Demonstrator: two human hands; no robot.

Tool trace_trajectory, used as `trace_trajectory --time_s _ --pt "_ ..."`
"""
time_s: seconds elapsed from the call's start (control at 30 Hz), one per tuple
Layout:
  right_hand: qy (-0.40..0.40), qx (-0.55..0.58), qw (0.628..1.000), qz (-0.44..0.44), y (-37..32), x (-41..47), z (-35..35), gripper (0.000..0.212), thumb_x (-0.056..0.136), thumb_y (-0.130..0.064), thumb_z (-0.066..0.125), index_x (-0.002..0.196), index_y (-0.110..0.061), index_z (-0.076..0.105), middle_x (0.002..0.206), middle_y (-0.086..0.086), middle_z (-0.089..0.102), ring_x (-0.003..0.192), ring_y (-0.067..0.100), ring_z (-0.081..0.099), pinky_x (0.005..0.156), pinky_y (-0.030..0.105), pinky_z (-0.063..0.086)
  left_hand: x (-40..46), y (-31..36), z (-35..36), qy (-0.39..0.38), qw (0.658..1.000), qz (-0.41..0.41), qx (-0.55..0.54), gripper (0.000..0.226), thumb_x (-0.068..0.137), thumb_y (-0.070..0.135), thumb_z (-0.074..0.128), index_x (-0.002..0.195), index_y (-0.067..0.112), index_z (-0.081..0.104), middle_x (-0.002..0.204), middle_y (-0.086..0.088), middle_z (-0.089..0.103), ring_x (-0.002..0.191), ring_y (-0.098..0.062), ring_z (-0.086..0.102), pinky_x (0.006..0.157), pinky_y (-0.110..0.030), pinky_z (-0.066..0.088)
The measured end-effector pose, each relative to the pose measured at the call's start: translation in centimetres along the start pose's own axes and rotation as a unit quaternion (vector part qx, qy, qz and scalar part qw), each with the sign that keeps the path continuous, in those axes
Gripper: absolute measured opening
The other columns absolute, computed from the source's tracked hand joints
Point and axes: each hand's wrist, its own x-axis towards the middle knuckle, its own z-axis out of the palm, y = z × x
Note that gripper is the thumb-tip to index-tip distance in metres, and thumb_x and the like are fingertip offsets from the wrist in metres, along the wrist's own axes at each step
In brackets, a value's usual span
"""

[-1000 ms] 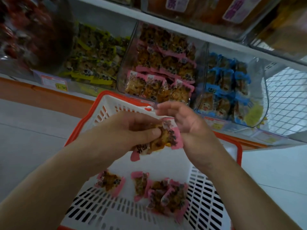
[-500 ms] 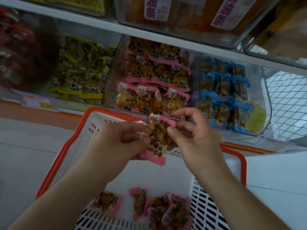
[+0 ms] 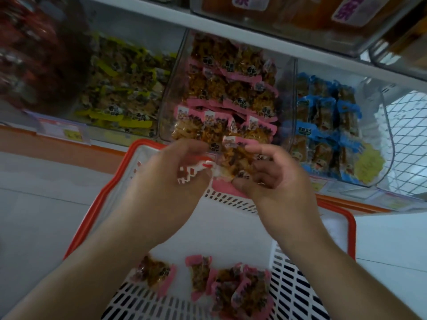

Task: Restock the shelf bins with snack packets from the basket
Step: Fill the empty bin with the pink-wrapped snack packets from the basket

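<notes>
Packet [image 3: 235,161]: upright, long axis near-to-far, before pink bin [image 3: 227,88].
Right hand [image 3: 275,181]: pinching packet.
Left hand [image 3: 166,181]: curled, touching its left edge.

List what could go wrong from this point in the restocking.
1. The pink packet is pinched only at its edges between the left hand and right hand; it could slip back into the basket.
2. The pink bin looks nearly full, so an added packet may slide out.
</notes>
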Motion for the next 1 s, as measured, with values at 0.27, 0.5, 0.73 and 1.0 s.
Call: trace_trajectory --time_s 0.27,0.5,0.73,1.0 --pt "0.067 -0.037 0.997 -0.033 -3.5 6.1 2.4 0.05 0.084 -0.018 0.089 0.124 -0.034 0.064 0.113 -0.013 0.075 0.098 -0.003 0.073 0.093 0.026 0.057 1.1 -3.2 -1.9 0.0 0.967 -0.045 0.252 0.096 0.098 0.041 0.058 0.162 0.036 -0.013 0.171 0.019 -0.01 0.157 -0.01 -0.012 0.128 -0.042 0.001" --pt "0.082 -0.164 0.977 -0.112 -4.0 16.8 8.2 0.061 0.079 -0.036 0.091 0.131 -0.031 0.06 0.12 -0.011 0.064 0.112 0.012 0.063 0.098 0.043 0.057 0.9 -2.6 -2.0 -0.007 0.966 -0.056 0.252 0.092 0.102 0.044 0.048 0.161 0.029 -0.022 0.17 0.015 -0.018 0.155 -0.012 -0.023 0.125 -0.037 -0.007" --pt "0.121 -0.359 0.907 -0.185 -2.7 18.6 10.1 0.061 0.082 -0.055 0.084 0.131 -0.027 0.062 0.147 0.009 0.046 0.143 0.036 0.039 0.116 0.052 0.04 1.0 -2.6 -2.2 -0.016 0.965 -0.051 0.255 0.092 0.103 0.043 0.046 0.16 0.027 -0.024 0.17 0.014 -0.02 0.155 -0.015 -0.026 0.126 -0.039 -0.008" --pt "0.086 -0.347 0.92 -0.161 -3.3 17.3 9.2 0.064 0.087 -0.056 0.078 0.139 -0.028 0.054 0.146 0.01 0.045 0.142 0.034 0.038 0.117 0.05 0.038 1.2 -3.2 -2.7 0.021 0.978 -0.012 0.208 0.076 0.098 0.035 0.058 0.163 0.03 0.017 0.169 0.012 0.018 0.157 -0.018 0.012 0.128 -0.045 0.02"
